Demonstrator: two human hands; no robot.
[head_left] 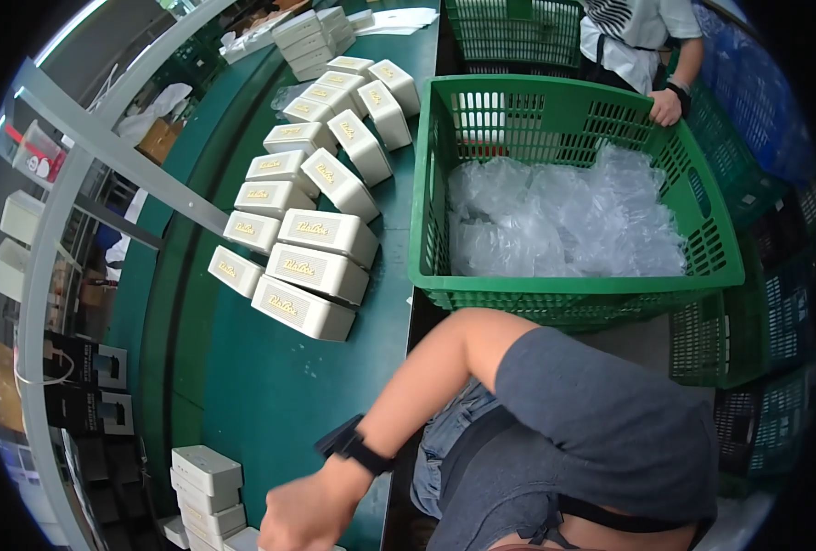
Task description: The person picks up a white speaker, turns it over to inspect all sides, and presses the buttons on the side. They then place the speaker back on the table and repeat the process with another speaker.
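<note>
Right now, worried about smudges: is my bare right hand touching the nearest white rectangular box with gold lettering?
Apart. The head view shows bare green tabletop between your right hand and that white box.

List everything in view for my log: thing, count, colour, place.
Worktable: one, green, left half
Loose boxes: about sixteen, off-white with gold lettering, on the worktable
Far stack: several boxes, off-white, worktable's far end
Near stack: at least four boxes, off-white, lower left
Shelf boxes: two, whitish, left edge
Frame: one, grey, left
Dark cartons: several, mostly black, lower left
Large crate: one, green, right of the worktable
Plastic: one heap, clear, inside the large crate
Other crates: several, green and blue, top and right
Co-worker: one, white top, upper right
Wristband: one, black, right wrist
Sleeve: one, dark grey, lower right
Right hand: one, bare, lower edge, grip unclear
Left hand: not visible
</note>
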